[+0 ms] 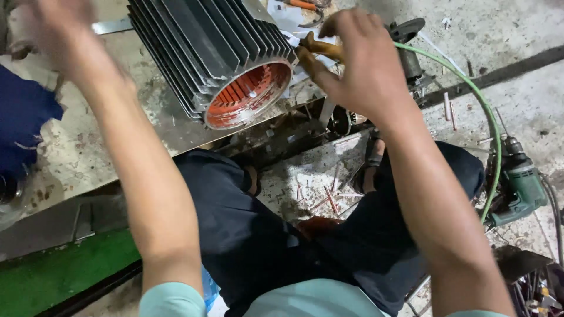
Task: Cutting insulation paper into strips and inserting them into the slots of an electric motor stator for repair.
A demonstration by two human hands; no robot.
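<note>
One head-worn view looks steeply down, close over both forearms, with the motor housing (217,56) at upper centre and floor at right

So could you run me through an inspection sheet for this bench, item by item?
Surface: scratched, stained metal plate on a dusty concrete floor.
Job's things: finned grey motor housing lying on its side, its open end showing an orange-lined bore.
Clutter: small copper-coloured offcuts on the floor; blue cloth at the plate's left.
Grippers: left hand blurred, by the housing's far side; right hand over a brown tool handle, grip unclear.
Cables: green hose curving past the right arm.
Surroundings: green power drill on the floor; the person's dark trousers below.
</note>
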